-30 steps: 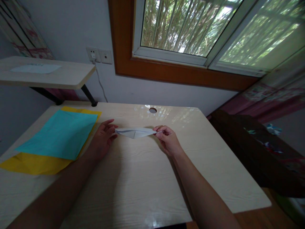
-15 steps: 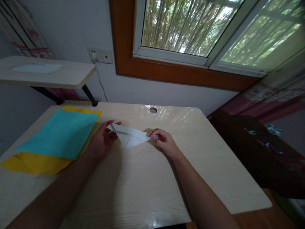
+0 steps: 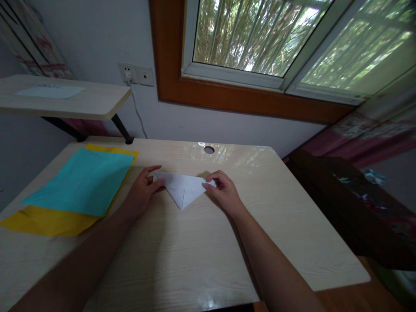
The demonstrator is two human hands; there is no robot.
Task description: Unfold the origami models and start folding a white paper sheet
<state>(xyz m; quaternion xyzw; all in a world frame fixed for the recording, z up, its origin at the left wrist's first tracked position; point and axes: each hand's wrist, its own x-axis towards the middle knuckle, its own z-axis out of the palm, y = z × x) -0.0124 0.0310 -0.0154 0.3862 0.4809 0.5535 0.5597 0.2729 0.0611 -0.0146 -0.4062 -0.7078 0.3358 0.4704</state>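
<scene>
A white folded sheet of paper (image 3: pixel 182 188) is held between my two hands over the desk, shaped like a triangle with its point towards me. A crease runs down its middle. My left hand (image 3: pixel 144 188) pinches the left corner, thumb on top and the index finger stretched beyond the edge. At the right corner, my right hand (image 3: pixel 224 190) grips the paper between thumb and fingers. Some of the fingers under the paper are hidden.
On the left of the desk (image 3: pixel 201 260) lie a turquoise sheet (image 3: pixel 87 182) and, beneath it, a yellow sheet (image 3: pixel 48 222). Behind them stands a raised shelf (image 3: pixel 100 102) with a paper on it. A cable hole (image 3: pixel 209 150) is near the back edge.
The paper has turned flatter towards me, showing a smooth triangle, and shifted slightly right. My left thumb has come over its left corner. My right hand stays on the right corner.
</scene>
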